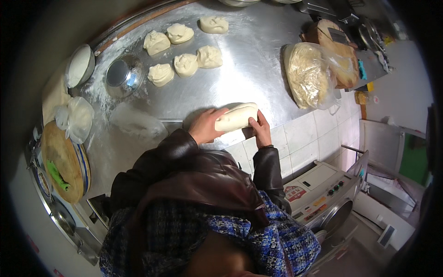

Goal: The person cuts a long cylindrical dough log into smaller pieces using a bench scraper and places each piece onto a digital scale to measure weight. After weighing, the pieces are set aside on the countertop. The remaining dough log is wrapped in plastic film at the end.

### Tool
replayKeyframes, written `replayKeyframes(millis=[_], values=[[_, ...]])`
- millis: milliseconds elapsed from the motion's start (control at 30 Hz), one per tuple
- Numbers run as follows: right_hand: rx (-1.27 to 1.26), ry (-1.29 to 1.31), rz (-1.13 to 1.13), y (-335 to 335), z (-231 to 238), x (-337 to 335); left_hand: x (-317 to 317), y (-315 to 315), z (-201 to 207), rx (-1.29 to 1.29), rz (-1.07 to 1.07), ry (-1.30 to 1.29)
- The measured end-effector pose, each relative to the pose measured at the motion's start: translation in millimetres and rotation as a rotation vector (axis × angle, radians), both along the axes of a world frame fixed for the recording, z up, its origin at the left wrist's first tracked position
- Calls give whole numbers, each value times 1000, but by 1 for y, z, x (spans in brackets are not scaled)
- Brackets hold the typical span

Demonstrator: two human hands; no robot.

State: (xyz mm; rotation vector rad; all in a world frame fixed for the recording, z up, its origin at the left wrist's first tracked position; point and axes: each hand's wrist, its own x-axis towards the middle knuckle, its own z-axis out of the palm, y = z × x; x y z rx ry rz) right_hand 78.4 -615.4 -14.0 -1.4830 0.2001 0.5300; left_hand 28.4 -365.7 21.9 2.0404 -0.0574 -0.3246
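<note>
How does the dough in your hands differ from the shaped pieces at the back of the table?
The dough log is long, smooth and held between the left hand and right hand; the six dough pieces are small, round, with folded tops, and lie untouched in two rows. The log is one larger mass. Both are pale, on the same steel table.

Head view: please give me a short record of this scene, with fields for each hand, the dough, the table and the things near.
left hand: grips the left end of the dough log
right hand: holds the log's right end
dough log: pale, oblong, lying at the table's near edge
shaped dough pieces: six, in two rows, farther back
table: steel, dusted with flour on the left
metal bowl: left of the pieces
bagged flatbreads: on the right
</note>
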Motion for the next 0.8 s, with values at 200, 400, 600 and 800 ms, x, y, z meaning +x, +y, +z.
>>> replayKeyframes(millis=[200, 400, 600, 800], values=[[519, -174, -94, 0, 7, 5, 21, 7, 20, 418, -87, -716], [-432, -343, -34, -8, 10, 23, -4, 42, -10, 380, -433, -393], [-580, -1072, 397, 69, 36, 20, 14, 34, -68, -616, 466, -124], [-938, -1255, 696, 136, 8, 21, 29, 25, -92, -691, 440, 5]])
